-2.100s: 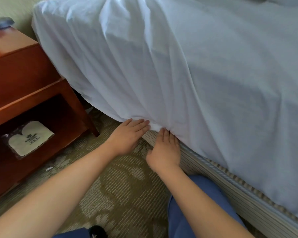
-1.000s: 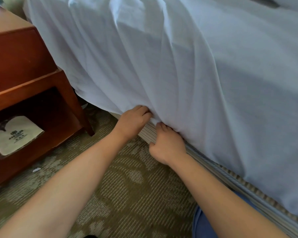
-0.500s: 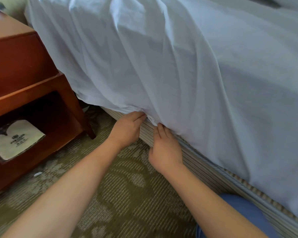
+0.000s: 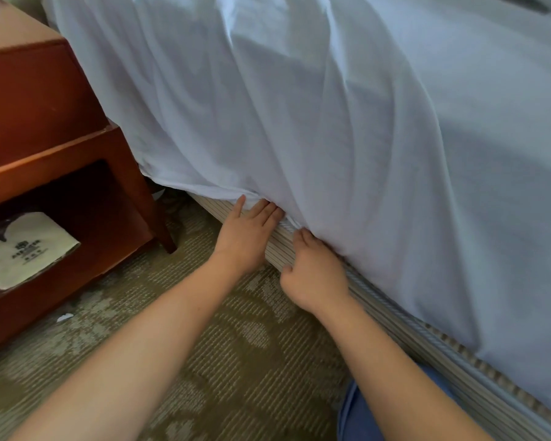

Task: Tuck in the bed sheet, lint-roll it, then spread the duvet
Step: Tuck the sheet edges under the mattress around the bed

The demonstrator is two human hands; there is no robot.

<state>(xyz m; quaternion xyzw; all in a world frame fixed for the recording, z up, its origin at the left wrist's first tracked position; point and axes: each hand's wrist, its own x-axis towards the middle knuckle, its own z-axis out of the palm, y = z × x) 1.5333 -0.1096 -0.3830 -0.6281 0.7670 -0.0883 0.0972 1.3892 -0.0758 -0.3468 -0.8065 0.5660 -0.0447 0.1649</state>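
A white bed sheet [image 4: 347, 122] hangs in long folds over the side of the bed, down to the striped bed base [image 4: 395, 319]. My left hand [image 4: 245, 237] lies flat against the base with straight fingers, its fingertips pushed under the sheet's lower edge. My right hand [image 4: 315, 275] is just to its right, fingers slid under the same edge where the sheet meets the base; its fingertips are hidden by the cloth. No lint roller or duvet shows in this view.
A red-brown wooden nightstand [image 4: 45, 148] stands close on the left, with a wrapped cream packet [image 4: 23, 246] in its open shelf. Patterned olive carpet [image 4: 204, 361] covers the floor. My blue-trousered knee [image 4: 363, 412] is at the bottom right.
Both hands have stayed at the sheet's lower edge and pushed it in under the mattress. More of the striped base shows to the left of my hands than 2 seconds ago.
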